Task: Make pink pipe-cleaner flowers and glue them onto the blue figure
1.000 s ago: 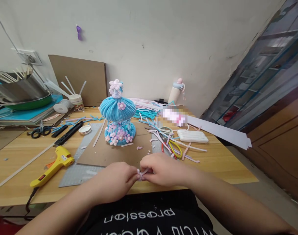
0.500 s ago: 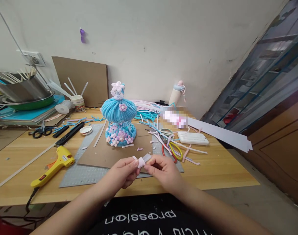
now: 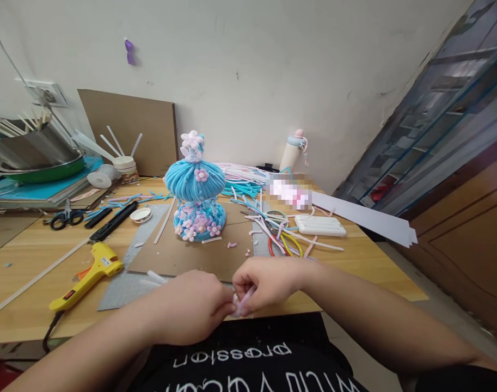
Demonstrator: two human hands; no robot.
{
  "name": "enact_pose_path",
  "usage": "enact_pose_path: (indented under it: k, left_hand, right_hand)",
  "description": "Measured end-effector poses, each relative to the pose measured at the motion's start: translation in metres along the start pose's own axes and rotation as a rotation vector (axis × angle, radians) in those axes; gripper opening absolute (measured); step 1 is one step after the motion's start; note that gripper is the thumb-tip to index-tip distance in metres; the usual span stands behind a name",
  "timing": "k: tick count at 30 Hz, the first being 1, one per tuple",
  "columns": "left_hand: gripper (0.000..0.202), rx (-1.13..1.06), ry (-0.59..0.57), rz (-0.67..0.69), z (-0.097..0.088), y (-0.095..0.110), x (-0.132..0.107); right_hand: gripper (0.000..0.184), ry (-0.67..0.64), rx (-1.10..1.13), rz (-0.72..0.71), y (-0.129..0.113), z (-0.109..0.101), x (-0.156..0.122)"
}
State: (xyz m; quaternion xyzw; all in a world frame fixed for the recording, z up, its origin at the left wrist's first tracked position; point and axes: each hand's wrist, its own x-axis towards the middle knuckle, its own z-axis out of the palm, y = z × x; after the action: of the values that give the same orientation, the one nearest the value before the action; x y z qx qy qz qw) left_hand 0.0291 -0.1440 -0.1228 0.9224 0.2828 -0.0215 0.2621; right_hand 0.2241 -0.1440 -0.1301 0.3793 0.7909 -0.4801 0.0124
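My left hand (image 3: 199,302) and my right hand (image 3: 268,280) meet at the table's front edge. Both pinch a small piece of pale pink fuzzy pipe cleaner (image 3: 239,307), mostly hidden by my fingers. A translucent strip (image 3: 155,276) shows over the grey cutting mat, just beyond my left hand; whether that hand touches it I cannot tell. Past my hands, a blue fuzzy craft piece (image 3: 195,182) with a domed top and pink flowers stands upright on the brown cardboard (image 3: 183,258).
On the left lie a yellow hot glue gun (image 3: 85,275), a black cutter (image 3: 113,222) and dark-handled scissors (image 3: 66,218). At right are pipe cleaners, red-and-yellow-handled scissors (image 3: 289,245), a white power strip or box (image 3: 319,225) and a bottle (image 3: 292,152).
Both hands have come lower and closer to my body, with the pink piece turned between them. The translucent piece seen between my fingers now shows left of them. The view has shifted slightly.
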Motion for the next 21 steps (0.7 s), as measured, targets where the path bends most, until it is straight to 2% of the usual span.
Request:
enact_pose_path:
  k: [2, 4, 7, 9, 12, 15, 18, 21]
  left_hand:
    - [0.037, -0.015, 0.061, -0.105, 0.007, -0.005, 0.004]
    - [0.040, -0.119, 0.136, -0.195, 0.013, -0.010, 0.009]
    - [0.039, -0.453, 0.245, -0.281, 0.018, -0.016, 0.017]
    - [0.037, -0.778, 0.270, -0.312, 0.020, -0.019, 0.020]
    - [0.034, -1.202, 0.239, -0.317, 0.023, -0.016, 0.018]
    - [0.033, -1.436, 0.210, -0.247, 0.024, -0.010, 0.014]
    - [0.032, -1.571, 0.159, -0.147, 0.024, -0.007, 0.013]
    - [0.033, -1.649, 0.069, -0.066, 0.025, -0.009, 0.015]
  right_hand:
    - [0.010, 0.281, -0.380, 0.024, -0.007, 0.006, -0.004]
    - [0.007, 0.511, -0.645, -0.013, -0.009, 0.015, -0.008]
    - [0.013, 0.753, -0.831, -0.131, -0.003, 0.028, -0.010]
    - [0.018, 0.889, -0.826, -0.222, 0.003, 0.035, -0.010]
    - [0.018, 1.054, -0.590, -0.344, 0.010, 0.042, -0.008]
    - [0.014, 1.126, -0.107, -0.382, 0.013, 0.046, -0.002]
    - [0.019, 1.010, 0.496, -0.398, 0.016, 0.049, 0.008]
    - [0.022, 0.740, 0.969, -0.473, 0.020, 0.048, 0.016]
